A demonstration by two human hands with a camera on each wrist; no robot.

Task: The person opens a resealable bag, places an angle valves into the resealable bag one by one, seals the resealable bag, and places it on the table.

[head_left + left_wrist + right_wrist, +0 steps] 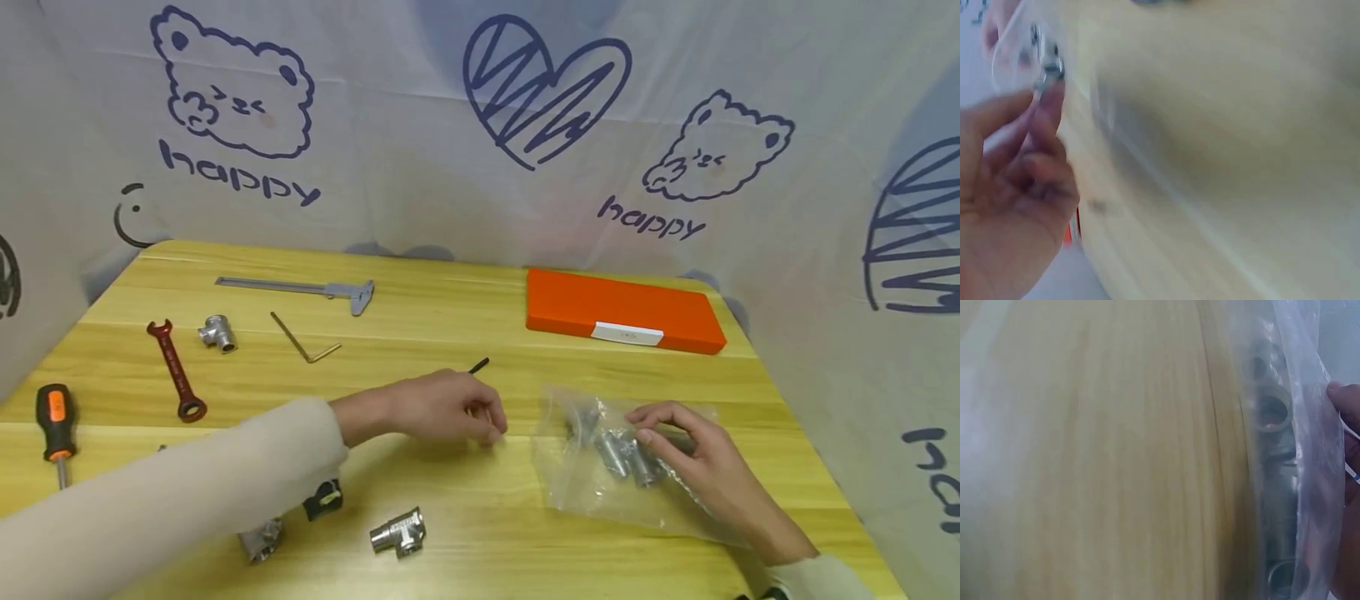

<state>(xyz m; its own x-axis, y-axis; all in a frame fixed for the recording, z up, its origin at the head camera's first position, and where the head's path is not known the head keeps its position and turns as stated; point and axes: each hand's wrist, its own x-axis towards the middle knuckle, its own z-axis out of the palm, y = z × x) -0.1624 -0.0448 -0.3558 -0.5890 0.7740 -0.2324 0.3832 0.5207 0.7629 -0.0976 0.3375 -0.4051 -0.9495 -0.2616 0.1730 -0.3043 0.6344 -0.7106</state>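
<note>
A clear plastic bag (555,475) with several grey metal pipe fittings (613,454) inside lies on the right half of the table. My right hand (705,458) grips the bag's right side between thumb and fingers; in the right wrist view the bag film (1319,462) stands up beside the fingers. Left of the bag, my left hand (450,408) hovers over the table with loosely curled fingers and no object visible in them. A thin black rod (478,365) shows just behind it, partly hidden. Nearest below is a metal tee fitting (401,532).
An orange-red box (622,308) lies at the back right. Along the left are calipers (300,287), a hex key (303,342), another tee fitting (217,333), a red wrench (177,371) and a screwdriver (57,425). Another metal fitting (261,540) sits partly under the left sleeve.
</note>
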